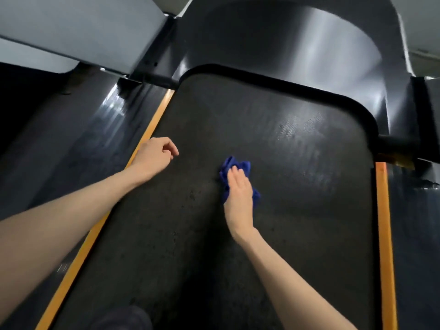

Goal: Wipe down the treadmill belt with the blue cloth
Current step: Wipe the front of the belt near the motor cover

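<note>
Blue cloth (pixel 242 166): small and bunched, lying on the treadmill belt (pixel 297 144) near the belt's middle.
- Handling, as judged: soft, light and limp. It is likely to ruck up or slip out if pushed by one edge. Best pinned under a flat palm across its middle, or gathered by its folds.

Right hand (pixel 238 189): laid flat on top of the cloth, fingers straight and close together, pressing it to the belt without curling round it. Cloth shows past the fingertips and at both sides.

Left hand (pixel 153 156): at the belt's left edge, beside the orange strip (pixel 154 122). Fingers loosely curled, holding nothing. Contact with the belt cannot be told.

Belt: dark and textured, with a dull sheen toward its front right.

Motor hood (pixel 297 44): beyond the belt's front end.

Second orange strip (pixel 383 222): along the belt's right edge.
</note>
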`<move>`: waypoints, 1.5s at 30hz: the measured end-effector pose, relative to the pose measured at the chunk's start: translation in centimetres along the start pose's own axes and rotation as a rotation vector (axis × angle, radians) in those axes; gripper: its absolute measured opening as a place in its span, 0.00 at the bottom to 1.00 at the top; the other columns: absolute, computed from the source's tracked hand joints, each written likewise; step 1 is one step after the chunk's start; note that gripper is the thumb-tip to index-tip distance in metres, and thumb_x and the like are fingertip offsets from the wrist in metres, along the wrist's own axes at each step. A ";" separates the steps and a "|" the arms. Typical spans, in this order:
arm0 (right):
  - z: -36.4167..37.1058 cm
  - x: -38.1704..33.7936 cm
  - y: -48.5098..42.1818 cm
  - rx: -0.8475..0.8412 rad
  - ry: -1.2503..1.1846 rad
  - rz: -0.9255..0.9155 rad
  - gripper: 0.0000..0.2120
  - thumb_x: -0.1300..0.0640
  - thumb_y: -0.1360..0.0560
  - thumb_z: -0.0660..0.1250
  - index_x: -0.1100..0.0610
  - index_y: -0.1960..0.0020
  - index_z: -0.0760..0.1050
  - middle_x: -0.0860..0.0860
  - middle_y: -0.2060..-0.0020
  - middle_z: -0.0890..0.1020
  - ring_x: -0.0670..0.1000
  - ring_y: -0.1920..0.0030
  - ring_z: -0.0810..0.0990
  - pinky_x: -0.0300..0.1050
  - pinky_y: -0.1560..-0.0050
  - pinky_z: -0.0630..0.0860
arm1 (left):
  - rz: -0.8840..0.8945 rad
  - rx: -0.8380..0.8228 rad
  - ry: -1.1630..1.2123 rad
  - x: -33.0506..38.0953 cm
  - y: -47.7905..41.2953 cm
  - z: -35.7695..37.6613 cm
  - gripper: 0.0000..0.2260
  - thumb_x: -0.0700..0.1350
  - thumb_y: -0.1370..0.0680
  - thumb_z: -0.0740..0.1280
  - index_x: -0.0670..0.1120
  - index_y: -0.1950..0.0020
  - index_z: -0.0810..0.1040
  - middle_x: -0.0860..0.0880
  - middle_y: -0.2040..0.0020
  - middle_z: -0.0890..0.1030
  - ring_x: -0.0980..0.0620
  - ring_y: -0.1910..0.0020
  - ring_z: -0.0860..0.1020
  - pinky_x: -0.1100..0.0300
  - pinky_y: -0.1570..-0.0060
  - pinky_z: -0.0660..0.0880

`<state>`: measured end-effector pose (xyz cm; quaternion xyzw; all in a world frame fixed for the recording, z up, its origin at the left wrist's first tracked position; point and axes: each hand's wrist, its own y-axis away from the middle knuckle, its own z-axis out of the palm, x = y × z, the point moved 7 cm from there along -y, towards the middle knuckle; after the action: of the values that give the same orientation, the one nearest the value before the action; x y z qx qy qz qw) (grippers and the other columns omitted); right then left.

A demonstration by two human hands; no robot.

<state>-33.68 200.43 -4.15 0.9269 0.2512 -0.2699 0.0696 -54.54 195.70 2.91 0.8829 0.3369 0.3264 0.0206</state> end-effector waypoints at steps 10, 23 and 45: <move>0.8 -2.9 -6.6 -0.175 0.200 -0.028 0.29 0.68 0.22 0.57 0.62 0.24 0.51 0.56 0.24 0.53 0.54 0.24 0.50 0.46 0.25 0.49 | -0.179 -0.336 -0.339 -7.6 4.8 -5.6 0.10 0.37 0.23 0.61 0.48 0.49 0.78 0.49 0.48 0.80 0.53 0.51 0.75 0.61 0.50 0.70; 0.3 -3.6 -7.7 -0.412 0.322 -0.029 0.19 0.67 0.24 0.58 0.65 0.33 0.65 0.59 0.35 0.68 0.57 0.35 0.67 0.49 0.38 0.67 | 0.025 -0.449 -0.476 -2.9 2.4 -5.2 0.13 0.37 0.22 0.59 0.44 0.40 0.76 0.46 0.41 0.77 0.50 0.42 0.75 0.59 0.44 0.70; -0.9 -0.9 5.4 -0.688 0.416 0.115 0.30 0.68 0.23 0.54 0.63 0.24 0.47 0.56 0.25 0.51 0.56 0.27 0.55 0.50 0.29 0.59 | 0.269 -0.587 -0.499 4.2 3.0 1.6 0.16 0.39 0.24 0.59 0.43 0.36 0.71 0.42 0.38 0.75 0.43 0.40 0.74 0.54 0.42 0.72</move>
<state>-31.23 195.59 -2.96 0.8969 0.2835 0.0275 0.3383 -49.47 196.24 4.82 0.9279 0.0956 0.1844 0.3096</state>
